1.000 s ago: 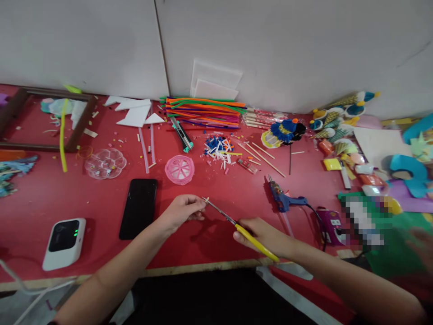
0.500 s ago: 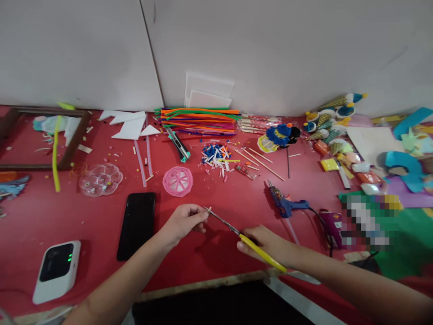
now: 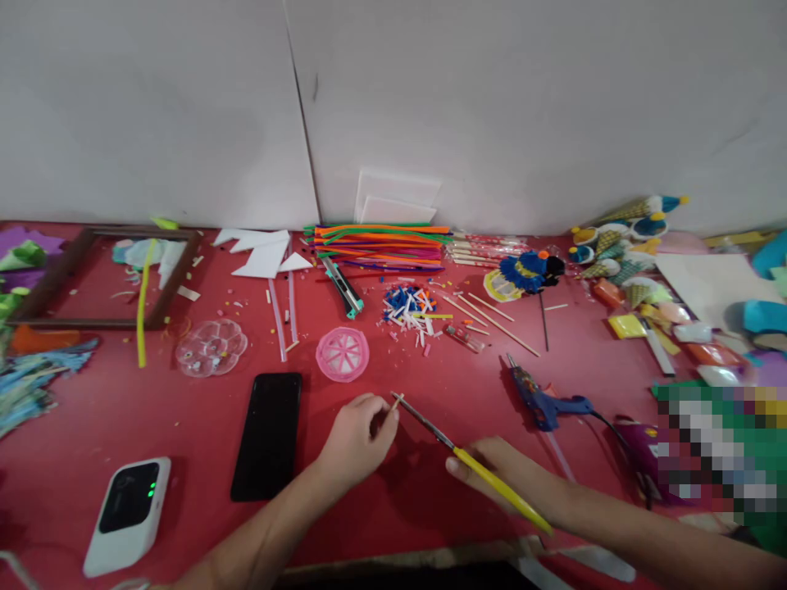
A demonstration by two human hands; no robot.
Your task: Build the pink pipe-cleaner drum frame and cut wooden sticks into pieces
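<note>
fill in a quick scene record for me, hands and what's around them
left hand: small pale stick, pinched
right hand: yellow-handled scissors, held with the blades at the stick
surface: red table
left of left hand: black phone, lying flat
beyond the hands: pink spoked disc, pile of cut bits, box cutter, pipe cleaners
beyond right hand: blue glue gun, corded

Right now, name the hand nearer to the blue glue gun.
Right. The right hand is on the near side of the blue glue gun, slightly left; the left hand is much farther left.
</note>
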